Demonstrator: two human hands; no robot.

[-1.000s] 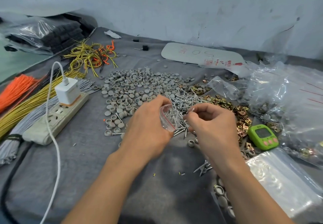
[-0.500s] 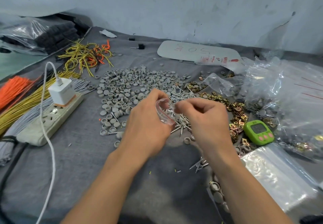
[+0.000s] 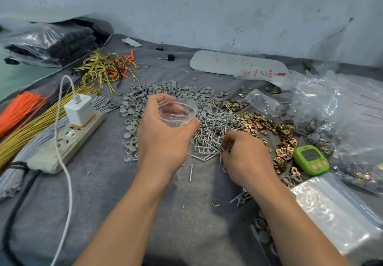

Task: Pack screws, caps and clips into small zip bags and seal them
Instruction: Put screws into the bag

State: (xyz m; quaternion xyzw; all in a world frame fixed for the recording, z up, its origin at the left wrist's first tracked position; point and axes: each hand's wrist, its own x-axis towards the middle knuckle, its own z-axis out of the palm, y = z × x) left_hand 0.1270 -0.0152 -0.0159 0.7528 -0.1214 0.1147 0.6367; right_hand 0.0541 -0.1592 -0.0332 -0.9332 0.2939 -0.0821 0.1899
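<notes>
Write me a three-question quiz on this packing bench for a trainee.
1. What does the left hand hold? A) a cap B) an open bag C) a charger
2. True or false: the right hand rests on the green timer.
3. Fill in: between the caps and the clips lies a pile of ____, which the right hand picks from.
Key: 1 B. 2 False: it is at the screws. 3 screws.
</notes>
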